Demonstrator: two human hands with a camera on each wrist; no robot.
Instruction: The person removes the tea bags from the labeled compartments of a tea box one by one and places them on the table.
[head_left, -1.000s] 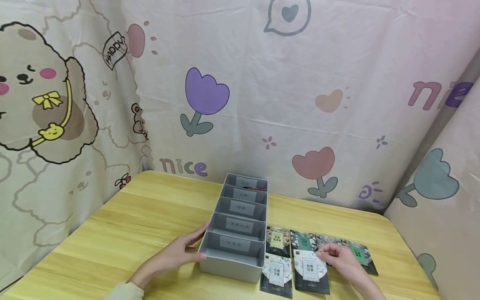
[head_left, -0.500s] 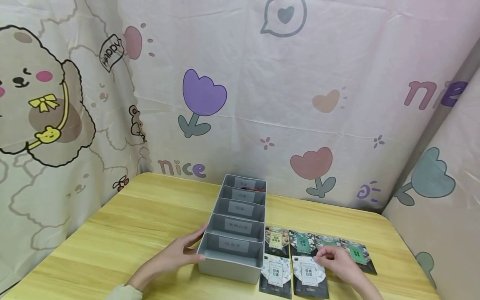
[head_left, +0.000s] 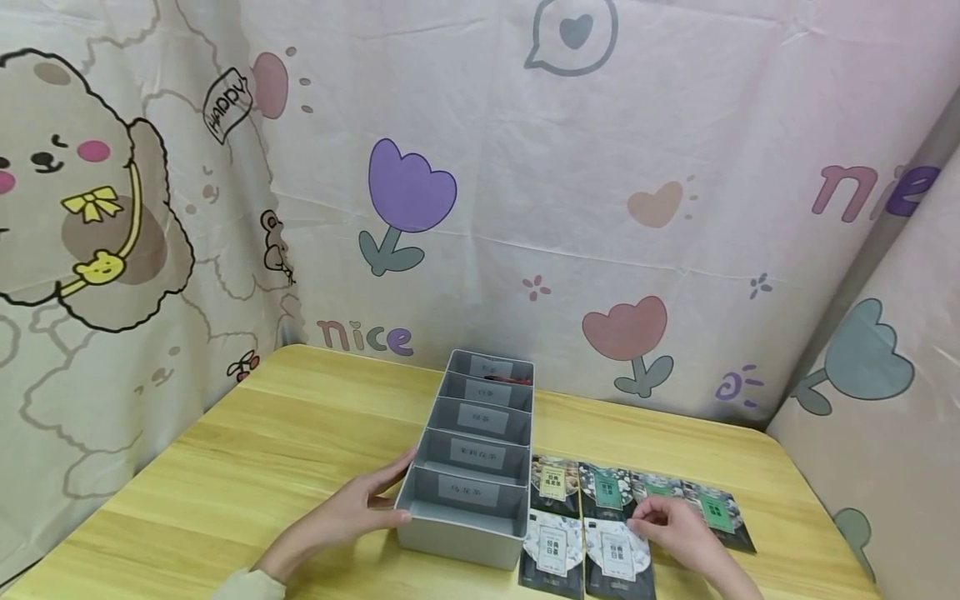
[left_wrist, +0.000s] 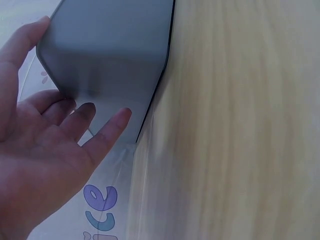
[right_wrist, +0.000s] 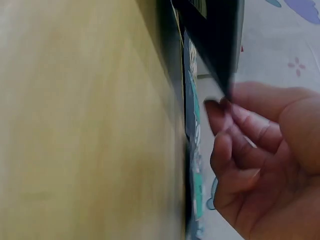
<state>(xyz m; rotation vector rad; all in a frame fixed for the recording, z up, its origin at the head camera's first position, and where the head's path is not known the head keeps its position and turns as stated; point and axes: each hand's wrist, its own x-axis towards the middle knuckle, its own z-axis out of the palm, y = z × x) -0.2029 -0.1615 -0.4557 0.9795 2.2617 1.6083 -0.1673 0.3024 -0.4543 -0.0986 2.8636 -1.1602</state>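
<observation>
A long grey divided box (head_left: pixel 457 546) with paper labels on its dividers stands on the table, compartments in a row. At its near left corner my left hand (head_left: pixel 360 512) touches it, thumb by the front and fingers along the left side. In the left wrist view those fingers (left_wrist: pixel 102 140) are spread loosely against the grey wall. To the right, my right hand (head_left: pixel 678 533) pinches the upper right corner of a black-and-white tea sachet (head_left: pixel 618 554). The right wrist view shows this sachet (right_wrist: pixel 215 45) tilted up off the table. A matching tea sachet (head_left: pixel 551 550) lies between it and the box.
Behind lie a yellow-labelled sachet (head_left: pixel 553 487) and several green-labelled ones, including a sachet (head_left: pixel 716 512) at the right end. Something red (head_left: pixel 510 380) shows in the box's farthest compartment. A printed curtain (head_left: pixel 480 208) hangs behind the wooden table (head_left: pixel 315 417).
My right hand has drawn its sachet slightly towards the near edge, level with the matching one beside it. The left hand stays at the box.
</observation>
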